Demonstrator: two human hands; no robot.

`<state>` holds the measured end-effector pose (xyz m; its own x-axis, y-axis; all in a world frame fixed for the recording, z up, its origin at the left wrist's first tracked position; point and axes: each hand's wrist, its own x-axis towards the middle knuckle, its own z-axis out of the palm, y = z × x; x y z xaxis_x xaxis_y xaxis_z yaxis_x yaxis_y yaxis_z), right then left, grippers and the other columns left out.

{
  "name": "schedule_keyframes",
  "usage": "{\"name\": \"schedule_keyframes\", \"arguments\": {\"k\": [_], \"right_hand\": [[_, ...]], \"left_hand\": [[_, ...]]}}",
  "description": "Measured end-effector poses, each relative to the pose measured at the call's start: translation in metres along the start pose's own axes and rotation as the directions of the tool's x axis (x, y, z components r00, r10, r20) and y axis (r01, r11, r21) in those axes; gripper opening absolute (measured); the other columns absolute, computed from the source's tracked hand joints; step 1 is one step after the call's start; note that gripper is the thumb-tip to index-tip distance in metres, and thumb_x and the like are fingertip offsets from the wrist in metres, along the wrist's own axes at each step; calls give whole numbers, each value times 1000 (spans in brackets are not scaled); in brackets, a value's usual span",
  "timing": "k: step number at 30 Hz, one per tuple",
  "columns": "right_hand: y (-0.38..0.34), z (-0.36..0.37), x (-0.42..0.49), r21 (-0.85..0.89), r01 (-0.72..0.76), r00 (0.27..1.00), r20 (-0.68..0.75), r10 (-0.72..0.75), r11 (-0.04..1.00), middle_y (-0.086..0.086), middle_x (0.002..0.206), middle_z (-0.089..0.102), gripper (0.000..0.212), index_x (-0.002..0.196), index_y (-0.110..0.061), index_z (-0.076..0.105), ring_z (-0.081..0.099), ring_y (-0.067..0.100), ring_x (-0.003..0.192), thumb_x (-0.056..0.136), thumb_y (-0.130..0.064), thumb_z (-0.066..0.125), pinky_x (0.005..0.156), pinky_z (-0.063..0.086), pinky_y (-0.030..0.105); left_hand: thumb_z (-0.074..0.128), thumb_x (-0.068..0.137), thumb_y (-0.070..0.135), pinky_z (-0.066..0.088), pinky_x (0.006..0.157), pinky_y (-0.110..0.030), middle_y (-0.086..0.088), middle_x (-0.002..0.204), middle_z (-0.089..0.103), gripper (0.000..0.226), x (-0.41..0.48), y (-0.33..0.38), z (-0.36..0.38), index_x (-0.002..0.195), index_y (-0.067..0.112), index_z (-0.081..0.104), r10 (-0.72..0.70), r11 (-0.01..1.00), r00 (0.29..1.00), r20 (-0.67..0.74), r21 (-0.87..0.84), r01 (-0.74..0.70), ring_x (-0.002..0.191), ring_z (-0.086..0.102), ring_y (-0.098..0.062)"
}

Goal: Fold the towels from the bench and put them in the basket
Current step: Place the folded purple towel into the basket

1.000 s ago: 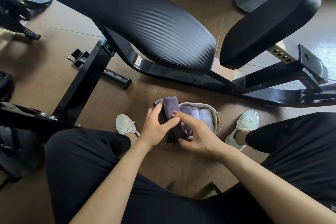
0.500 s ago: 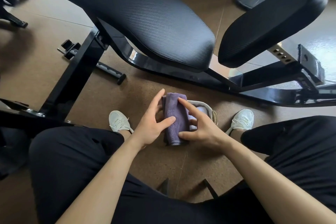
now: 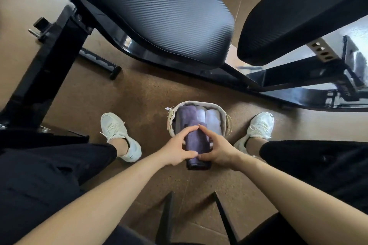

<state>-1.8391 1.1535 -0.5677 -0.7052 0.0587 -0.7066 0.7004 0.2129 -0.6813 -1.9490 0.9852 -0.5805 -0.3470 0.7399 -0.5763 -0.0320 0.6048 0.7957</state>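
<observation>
Folded purple towel (image 3: 197, 145) is held between left grip (image 3: 176, 150) and right grip (image 3: 220, 152), fingers curled round it, over the near rim of the basket (image 3: 226, 119), which is nearly filled by rolled towels (image 3: 212, 119); fold may be sprung open if forced into the tight gap.

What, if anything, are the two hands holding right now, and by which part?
A folded purple towel, held by its long sides: the left hand grips its left side, the right hand its right side, over the near rim of the basket.
</observation>
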Motion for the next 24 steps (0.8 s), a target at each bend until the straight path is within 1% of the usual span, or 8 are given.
{"name": "schedule_keyframes", "arguments": {"k": [5, 8, 11, 16, 18, 20, 22, 24], "right_hand": [[42, -31, 66, -204, -41, 997, -68, 28, 978, 5, 152, 41, 104, 161, -32, 13, 44, 24, 138, 83, -23, 81, 110, 40, 33], [70, -40, 103, -242, -77, 993, -101, 54, 967, 7, 151, 43, 104, 161, -34, 12, 44, 25, 138, 83, -27, 81, 112, 40, 35], [91, -49, 136, -251, -72, 990, -135, 39, 965, 9, 150, 44, 106, 161, -31, 15, 45, 27, 137, 80, -24, 82, 112, 39, 37], [115, -57, 184, -315, 2, 979, -193, -66, 949, 10, 153, 44, 105, 160, -17, 25, 46, 29, 136, 74, -25, 86, 113, 41, 36], [125, -54, 196, -337, 5, 980, -187, -72, 941, 13, 146, 49, 105, 159, -16, 25, 49, 27, 129, 74, -26, 86, 106, 37, 24], [131, -50, 202, -363, -18, 979, -194, -56, 932, 13, 135, 53, 103, 159, -19, 26, 54, 27, 119, 75, -27, 85, 95, 36, 18], [132, -47, 203, -405, -50, 975, -216, -42, 913, 12, 133, 51, 102, 160, -23, 24, 55, 27, 116, 77, -25, 84, 89, 39, 19], [131, -44, 199, -432, -68, 978, -208, -25, 899, 11, 138, 46, 103, 160, -26, 22, 53, 29, 119, 78, -21, 83, 90, 45, 25]], "left_hand": [[75, 88, 15, 39, 118, -49, 5, 165, 28, 84, 79, -22, 20, 153, 44, 31, -102, 995, 994, -36, -21, 102, 150, 31, -23], [73, 91, 14, 32, 121, -39, 2, 164, 31, 82, 122, -32, 30, 157, 35, 29, -148, 989, 987, -64, 23, 149, 149, 32, -21], [78, 84, 8, 36, 114, -27, -2, 157, 44, 87, 161, -47, 31, 157, 26, 34, -138, 990, 988, -75, 30, 140, 143, 44, -21], [71, 94, 18, 30, 110, -23, -5, 156, 43, 74, 206, -65, 31, 157, 24, 32, -196, 975, 974, -111, 79, 205, 142, 43, -24], [59, 101, 29, 29, 112, -30, -4, 154, 45, 64, 214, -68, 32, 157, 28, 29, -233, 938, 959, -163, 222, 266, 140, 43, -24], [65, 96, 27, 32, 115, -36, -6, 152, 49, 72, 216, -73, 30, 158, 28, 28, -201, 916, 973, -111, 331, 227, 137, 47, -26], [72, 91, 24, 43, 111, -41, -7, 142, 58, 76, 211, -76, 27, 156, 29, 33, -172, 908, 981, -87, 372, 192, 126, 58, -26], [72, 90, 22, 52, 99, -43, -5, 128, 66, 66, 203, -81, 23, 150, 29, 44, -119, 884, 977, -180, 428, 186, 110, 65, -25]]}}
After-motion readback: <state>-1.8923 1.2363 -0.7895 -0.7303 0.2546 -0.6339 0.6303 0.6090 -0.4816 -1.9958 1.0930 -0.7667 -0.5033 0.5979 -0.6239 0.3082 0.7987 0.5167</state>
